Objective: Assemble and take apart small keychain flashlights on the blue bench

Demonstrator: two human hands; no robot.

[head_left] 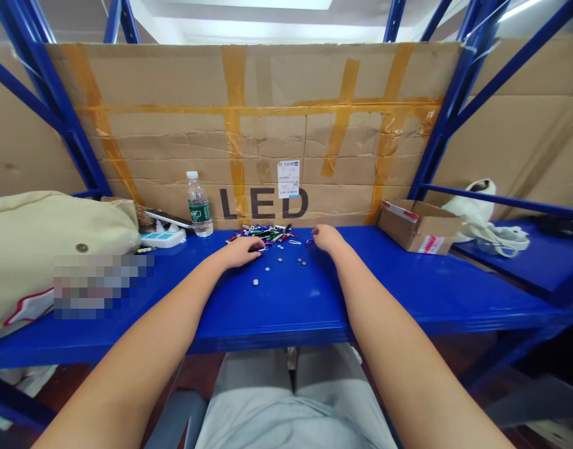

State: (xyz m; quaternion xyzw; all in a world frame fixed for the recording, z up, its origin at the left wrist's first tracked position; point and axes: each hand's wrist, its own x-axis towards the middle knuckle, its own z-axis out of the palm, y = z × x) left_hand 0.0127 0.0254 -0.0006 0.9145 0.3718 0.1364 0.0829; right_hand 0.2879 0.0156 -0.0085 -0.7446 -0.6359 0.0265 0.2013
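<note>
Both my arms reach forward over a blue metal shelf (pixel 408 293). My left hand (pixel 243 251) rests on the shelf with its fingers curled, its tips touching the near edge of a pile of small coloured keychain-like items (pixel 267 234). My right hand (pixel 327 237) lies just right of the pile, fingers bent inward beside a small red piece; what it holds, if anything, is hidden. Several small round button cells (pixel 268 269) lie scattered on the shelf between my hands.
A water bottle (pixel 199 206) stands left of the pile, next to a phone on a white power strip (pixel 163 237). A beige bag (pixel 47 249) fills the left side. An open cardboard box (pixel 419 226) sits at the right. A taped cardboard sheet (pixel 267 125) backs the shelf.
</note>
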